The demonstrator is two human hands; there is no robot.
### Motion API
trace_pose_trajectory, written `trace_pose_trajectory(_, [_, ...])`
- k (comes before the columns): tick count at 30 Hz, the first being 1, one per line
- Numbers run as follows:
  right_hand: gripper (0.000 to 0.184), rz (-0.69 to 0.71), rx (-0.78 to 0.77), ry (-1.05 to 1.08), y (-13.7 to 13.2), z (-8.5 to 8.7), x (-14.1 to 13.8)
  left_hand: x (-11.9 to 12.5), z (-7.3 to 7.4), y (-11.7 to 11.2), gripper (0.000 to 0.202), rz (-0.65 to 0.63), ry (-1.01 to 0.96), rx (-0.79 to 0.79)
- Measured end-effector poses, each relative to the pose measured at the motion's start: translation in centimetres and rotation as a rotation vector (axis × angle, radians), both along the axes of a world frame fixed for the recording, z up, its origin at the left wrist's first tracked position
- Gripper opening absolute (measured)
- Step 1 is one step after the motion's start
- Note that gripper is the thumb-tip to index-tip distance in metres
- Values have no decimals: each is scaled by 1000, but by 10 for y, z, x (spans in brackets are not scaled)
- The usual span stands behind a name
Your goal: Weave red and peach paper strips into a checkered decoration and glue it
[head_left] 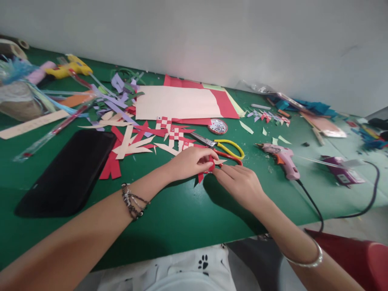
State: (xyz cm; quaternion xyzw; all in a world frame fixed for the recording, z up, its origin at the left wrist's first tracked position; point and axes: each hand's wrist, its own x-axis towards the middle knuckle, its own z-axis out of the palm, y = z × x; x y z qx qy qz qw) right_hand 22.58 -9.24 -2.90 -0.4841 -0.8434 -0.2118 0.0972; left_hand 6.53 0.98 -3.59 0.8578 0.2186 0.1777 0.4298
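Note:
My left hand [194,161] and my right hand [239,182] meet over the front middle of the green table. Both are closed, fingertips pinching a small piece of red paper [211,163] with pointed strip ends showing below and a cream strip at its right. My fingers hide part of it. Just behind lie scissors [230,148] with yellow and red handles. Woven red-and-cream checked paper pieces [175,133] sit near the blades. Loose red and cream paper strips [133,145] are piled to the left of my hands.
A black tablet-like slab [66,173] lies at left. Cream and red sheets [178,103] are stacked at the back, beside a round tin of sequins [217,126]. A pink glue gun [281,157] with its cord rests at right; a yellow glue gun [69,68] lies back left.

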Motion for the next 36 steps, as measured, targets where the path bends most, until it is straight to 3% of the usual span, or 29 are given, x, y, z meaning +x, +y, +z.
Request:
trace_pose_trajectory(5, [28, 40, 31, -25, 1, -2, -1, 0, -1, 0, 20, 1, 0, 5])
trace_pose_trajectory(10, [19, 4, -65, 121, 0, -9, 0, 0, -1, 0, 21, -3, -3, -1])
trace_pose_trajectory(20, [21, -60, -76, 221, -6, -11, -5, 0, 0, -1, 21, 9, 4, 7])
trace_pose_trajectory(24, [18, -143, -129, 289, -15, -8, -8, 0, 1, -1, 20, 12, 5, -6])
trace_pose_trajectory(31, [16, -417, -198, 498, -28, -12, -28, 0, 0, -2, 20, 9, -2, -6])
trace_pose_trajectory(36, [10, -450, -176, 532, -25, -16, -35, 1, 1, -2, 20, 32, 8, -6])
